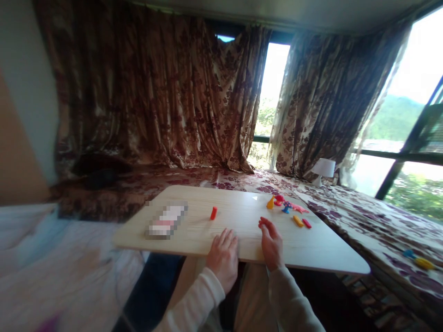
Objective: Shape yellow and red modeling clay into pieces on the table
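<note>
My left hand (224, 258) lies palm down at the near edge of a pale wooden table (194, 240), fingers stretched out, holding nothing. To its right my right hand (272, 244) rests on its side near the same edge; its fingers are loosely bent and apart, with nothing visible in them. A small orange-red cylinder (213, 212) stands beyond my left hand, apart from it. Past my right hand are a yellow cone-shaped piece (270, 203), a red piece (278, 199), a blue figure-like piece (286, 207), a flat pinkish-red piece (299, 209), a yellow stick (297, 221) and a short red stick (306, 223).
A blurred-out flat rectangular item (167, 221) lies at the table's left. Behind stands a flower-patterned ledge with a white lamp (324, 168). Blue and yellow toys (424, 263) sit on the right-hand ledge. Patterned curtains (166, 101) hang before the windows.
</note>
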The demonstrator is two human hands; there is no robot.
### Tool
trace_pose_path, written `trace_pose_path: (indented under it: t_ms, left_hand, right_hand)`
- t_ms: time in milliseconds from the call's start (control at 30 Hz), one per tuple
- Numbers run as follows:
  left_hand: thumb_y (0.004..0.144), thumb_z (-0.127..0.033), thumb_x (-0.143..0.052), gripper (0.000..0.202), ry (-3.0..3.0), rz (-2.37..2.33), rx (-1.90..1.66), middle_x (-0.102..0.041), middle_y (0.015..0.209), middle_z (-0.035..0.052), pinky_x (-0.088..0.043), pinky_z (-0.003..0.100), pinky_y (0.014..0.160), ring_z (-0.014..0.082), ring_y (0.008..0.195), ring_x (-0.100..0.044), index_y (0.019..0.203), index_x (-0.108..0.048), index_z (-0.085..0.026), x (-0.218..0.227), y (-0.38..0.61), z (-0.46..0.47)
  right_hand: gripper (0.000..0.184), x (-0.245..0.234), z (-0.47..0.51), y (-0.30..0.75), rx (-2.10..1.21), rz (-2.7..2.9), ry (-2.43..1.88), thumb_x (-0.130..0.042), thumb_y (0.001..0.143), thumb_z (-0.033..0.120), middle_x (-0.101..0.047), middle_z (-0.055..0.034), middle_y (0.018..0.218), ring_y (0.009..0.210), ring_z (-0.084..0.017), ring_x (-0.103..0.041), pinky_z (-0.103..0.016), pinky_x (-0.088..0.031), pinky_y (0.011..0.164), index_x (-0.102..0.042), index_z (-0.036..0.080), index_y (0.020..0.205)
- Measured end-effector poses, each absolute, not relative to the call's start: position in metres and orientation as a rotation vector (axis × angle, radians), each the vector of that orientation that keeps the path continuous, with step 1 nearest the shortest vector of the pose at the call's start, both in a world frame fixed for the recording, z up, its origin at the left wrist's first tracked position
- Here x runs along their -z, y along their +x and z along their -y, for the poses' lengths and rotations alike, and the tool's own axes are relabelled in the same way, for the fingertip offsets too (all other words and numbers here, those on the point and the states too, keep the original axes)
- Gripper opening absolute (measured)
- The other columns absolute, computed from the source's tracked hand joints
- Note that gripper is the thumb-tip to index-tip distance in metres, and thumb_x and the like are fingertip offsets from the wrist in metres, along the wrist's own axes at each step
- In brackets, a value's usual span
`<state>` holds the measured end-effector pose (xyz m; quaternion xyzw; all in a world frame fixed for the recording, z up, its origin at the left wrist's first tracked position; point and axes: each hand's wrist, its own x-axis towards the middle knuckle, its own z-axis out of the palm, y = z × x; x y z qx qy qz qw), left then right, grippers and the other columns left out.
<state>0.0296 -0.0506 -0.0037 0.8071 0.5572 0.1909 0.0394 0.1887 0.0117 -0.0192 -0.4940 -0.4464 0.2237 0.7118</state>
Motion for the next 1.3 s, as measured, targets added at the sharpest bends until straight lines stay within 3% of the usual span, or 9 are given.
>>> trace_pose_path:
  t_ms: [100,200,367,567,667,767,933,1067,1300]
  left_hand:
    - [0.093,-0.021,-0.035,0.041,2.509,-1.659,-0.574,-0.040,0.145,0.0073,-0.019,0.042,0.116,0.0221,0.140,-0.022,0.132,-0.046,-0.015,0.003,0.063,0.043]
    - [0.091,-0.033,-0.049,0.037,2.498,-1.688,-0.573,-0.048,0.136,0.0089,-0.030,0.054,0.108,0.0254,0.129,-0.040,0.124,-0.050,-0.018,-0.003,0.091,0.011]
    - [0.088,-0.035,-0.054,0.036,2.386,-1.855,-0.589,-0.053,0.127,0.0086,-0.045,0.048,0.095,0.0232,0.113,-0.053,0.120,-0.052,-0.018,-0.013,0.080,-0.033]
    - [0.091,-0.035,-0.049,0.037,2.361,-1.867,-0.597,-0.050,0.133,0.0090,-0.036,0.052,0.104,0.0245,0.123,-0.046,0.124,-0.050,-0.019,-0.006,0.022,0.007]
    - [0.095,-0.025,-0.033,0.043,2.409,-1.798,-0.571,-0.042,0.144,0.0093,-0.024,0.046,0.113,0.0218,0.136,-0.030,0.136,-0.039,-0.017,-0.001,0.019,0.040]
    - [0.094,-0.022,-0.031,0.043,2.467,-1.717,-0.548,-0.037,0.147,0.0075,-0.020,0.043,0.116,0.0220,0.140,-0.024,0.134,-0.043,-0.016,0.000,0.042,0.050]
    - [0.089,-0.036,-0.052,0.036,2.477,-1.711,-0.506,-0.049,0.134,0.0089,-0.031,0.054,0.106,0.0257,0.127,-0.042,0.121,-0.053,-0.018,-0.008,0.088,0.008]
    - [0.088,-0.036,-0.054,0.036,2.378,-1.842,-0.498,-0.053,0.127,0.0085,-0.044,0.049,0.096,0.0234,0.113,-0.053,0.119,-0.053,-0.018,-0.013,0.083,-0.030]
    - [0.091,-0.034,-0.048,0.036,2.343,-1.881,-0.550,-0.048,0.135,0.0094,-0.035,0.052,0.105,0.0246,0.125,-0.045,0.124,-0.050,-0.019,-0.008,0.024,0.005]
  right_hand:
    - [0.036,0.020,-0.012,0.190,-0.491,0.997,-1.099,-0.056,0.067,0.042,-0.071,-0.0074,0.091,0.086,-0.023,-0.064,-0.038,-0.047,0.083,-0.069,0.018,0.091]
    - [0.037,0.022,-0.013,0.191,-0.489,1.014,-1.096,-0.056,0.067,0.043,-0.071,-0.0077,0.092,0.086,-0.023,-0.064,-0.038,-0.048,0.083,-0.069,0.018,0.091]
    - [0.034,0.024,-0.015,0.191,-0.473,1.028,-1.082,-0.057,0.069,0.042,-0.071,-0.0070,0.090,0.087,-0.023,-0.063,-0.038,-0.047,0.084,-0.070,0.019,0.091]
    - [0.034,0.026,-0.016,0.190,-0.471,1.031,-1.060,-0.057,0.069,0.042,-0.071,-0.0073,0.092,0.086,-0.023,-0.063,-0.039,-0.047,0.084,-0.071,0.019,0.090]
    - [0.033,0.026,-0.016,0.190,-0.469,1.036,-1.061,-0.057,0.069,0.041,-0.070,-0.0073,0.092,0.087,-0.023,-0.063,-0.039,-0.047,0.085,-0.071,0.018,0.089]
    - [0.033,0.026,-0.016,0.191,-0.458,1.038,-1.067,-0.057,0.069,0.041,-0.070,-0.0069,0.091,0.087,-0.023,-0.062,-0.038,-0.047,0.085,-0.070,0.019,0.089]
    - [0.033,0.026,-0.017,0.191,-0.453,1.040,-1.074,-0.056,0.069,0.040,-0.070,-0.0077,0.090,0.086,-0.023,-0.063,-0.039,-0.048,0.084,-0.069,0.018,0.089]
    - [0.032,0.027,-0.018,0.192,-0.456,1.045,-1.067,-0.056,0.070,0.040,-0.070,-0.0080,0.090,0.086,-0.023,-0.063,-0.040,-0.048,0.084,-0.069,0.017,0.089]
    - [0.029,0.028,-0.017,0.188,-0.450,1.034,-1.047,-0.056,0.073,0.039,-0.070,-0.0071,0.091,0.087,-0.022,-0.063,-0.038,-0.048,0.085,-0.069,0.019,0.089]
